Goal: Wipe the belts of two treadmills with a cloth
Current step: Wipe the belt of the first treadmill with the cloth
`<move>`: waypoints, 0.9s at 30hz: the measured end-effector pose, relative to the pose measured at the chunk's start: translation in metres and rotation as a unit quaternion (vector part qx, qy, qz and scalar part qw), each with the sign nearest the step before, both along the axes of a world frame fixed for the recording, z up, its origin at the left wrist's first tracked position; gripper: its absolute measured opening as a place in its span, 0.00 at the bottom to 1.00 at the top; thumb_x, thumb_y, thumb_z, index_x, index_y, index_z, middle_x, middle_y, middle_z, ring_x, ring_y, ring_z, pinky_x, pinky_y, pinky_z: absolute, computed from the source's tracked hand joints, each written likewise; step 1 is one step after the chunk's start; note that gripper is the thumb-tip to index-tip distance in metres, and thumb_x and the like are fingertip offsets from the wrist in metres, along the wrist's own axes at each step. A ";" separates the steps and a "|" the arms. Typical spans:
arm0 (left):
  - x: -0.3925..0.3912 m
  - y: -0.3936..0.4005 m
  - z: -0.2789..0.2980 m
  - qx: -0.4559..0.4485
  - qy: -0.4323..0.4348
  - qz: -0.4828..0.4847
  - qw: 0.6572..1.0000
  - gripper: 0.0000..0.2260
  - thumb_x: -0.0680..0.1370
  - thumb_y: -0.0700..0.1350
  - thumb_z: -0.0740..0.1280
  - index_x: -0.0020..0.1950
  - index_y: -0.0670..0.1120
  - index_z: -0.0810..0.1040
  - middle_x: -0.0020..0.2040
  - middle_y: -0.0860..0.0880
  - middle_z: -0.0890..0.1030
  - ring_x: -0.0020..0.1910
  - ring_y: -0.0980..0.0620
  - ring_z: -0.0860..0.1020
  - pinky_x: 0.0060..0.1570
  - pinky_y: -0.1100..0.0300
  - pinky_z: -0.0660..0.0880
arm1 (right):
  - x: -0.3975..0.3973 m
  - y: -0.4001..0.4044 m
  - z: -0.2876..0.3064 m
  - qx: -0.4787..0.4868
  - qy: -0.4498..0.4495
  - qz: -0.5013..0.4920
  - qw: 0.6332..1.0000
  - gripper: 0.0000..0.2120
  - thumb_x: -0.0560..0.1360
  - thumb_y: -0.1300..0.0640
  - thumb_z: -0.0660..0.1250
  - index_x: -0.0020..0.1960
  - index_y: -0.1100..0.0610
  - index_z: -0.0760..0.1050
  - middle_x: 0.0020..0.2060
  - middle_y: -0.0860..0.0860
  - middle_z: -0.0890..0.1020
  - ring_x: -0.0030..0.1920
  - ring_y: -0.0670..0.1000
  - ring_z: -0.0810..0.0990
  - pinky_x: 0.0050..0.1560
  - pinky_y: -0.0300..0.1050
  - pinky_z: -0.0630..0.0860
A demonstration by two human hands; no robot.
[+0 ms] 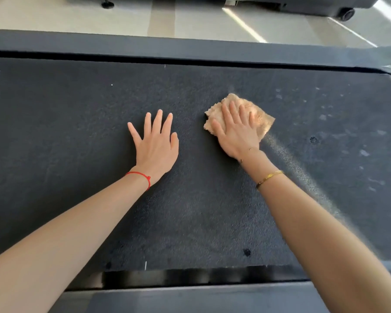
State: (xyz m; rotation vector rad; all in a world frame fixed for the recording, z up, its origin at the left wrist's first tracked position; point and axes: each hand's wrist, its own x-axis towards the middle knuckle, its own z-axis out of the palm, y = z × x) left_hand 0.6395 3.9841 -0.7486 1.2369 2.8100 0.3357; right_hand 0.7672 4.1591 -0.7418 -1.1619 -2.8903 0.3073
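At the near edge, the side rail (190, 297) of the treadmill is running across the bottom of the view, and your forearms are reaching over it onto the belt (66, 132). You are planting your left hand (156, 145) flat on the bare belt, fingers spread and holding nothing; judged from its position, it is serving as a brace that is carrying your weight while you lean across. Just to its right, you are pressing your right hand (237, 134) flat on the cloth (261, 123), fingers straight, not pinching it, so the whole palm is loading the fabric against the belt. The cloth is lying under that hand, its edges showing beyond the fingertips, apart from the left hand. Pale marks (323, 117) are lying on the belt further right. Beyond the far rail (145, 45), the floor (99, 21) is showing.
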 end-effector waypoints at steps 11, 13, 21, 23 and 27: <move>0.006 0.011 -0.002 -0.008 -0.002 0.042 0.999 0.26 0.83 0.52 0.48 0.82 0.53 0.51 0.82 0.50 0.52 0.81 0.45 0.48 0.74 0.30 0.45 | 0.009 0.068 0.006 -0.004 0.005 -0.024 1.000 0.32 0.81 0.36 0.46 0.81 0.48 0.46 0.80 0.50 0.46 0.80 0.55 0.42 0.78 0.55 0.38; 0.005 0.012 -0.003 -0.014 0.000 0.044 0.999 0.26 0.83 0.52 0.48 0.82 0.53 0.52 0.82 0.50 0.53 0.81 0.45 0.49 0.74 0.29 0.46 | -0.017 0.071 0.004 -0.011 0.005 -0.036 0.999 0.31 0.82 0.38 0.44 0.81 0.49 0.45 0.80 0.51 0.45 0.80 0.56 0.41 0.78 0.55 0.37; 0.001 0.010 -0.005 -0.022 0.006 0.040 0.999 0.27 0.83 0.51 0.50 0.82 0.53 0.52 0.82 0.50 0.54 0.81 0.45 0.50 0.73 0.28 0.48 | -0.028 0.084 0.003 -0.014 0.027 0.084 0.996 0.33 0.82 0.38 0.48 0.81 0.50 0.44 0.80 0.49 0.48 0.80 0.55 0.44 0.78 0.53 0.40; 0.001 0.012 -0.004 -0.021 0.004 0.041 0.999 0.27 0.82 0.51 0.51 0.82 0.53 0.52 0.82 0.50 0.54 0.81 0.45 0.50 0.73 0.28 0.48 | -0.016 0.112 0.003 0.002 0.023 0.033 0.999 0.33 0.82 0.37 0.49 0.81 0.50 0.46 0.80 0.49 0.48 0.80 0.54 0.44 0.78 0.53 0.40; 0.001 0.014 -0.003 -0.026 0.008 0.045 0.999 0.26 0.83 0.51 0.50 0.82 0.53 0.53 0.82 0.50 0.55 0.81 0.45 0.51 0.73 0.28 0.49 | -0.027 0.141 0.006 -0.009 0.002 -0.110 0.994 0.31 0.83 0.41 0.44 0.81 0.54 0.44 0.80 0.53 0.46 0.80 0.57 0.42 0.78 0.56 0.38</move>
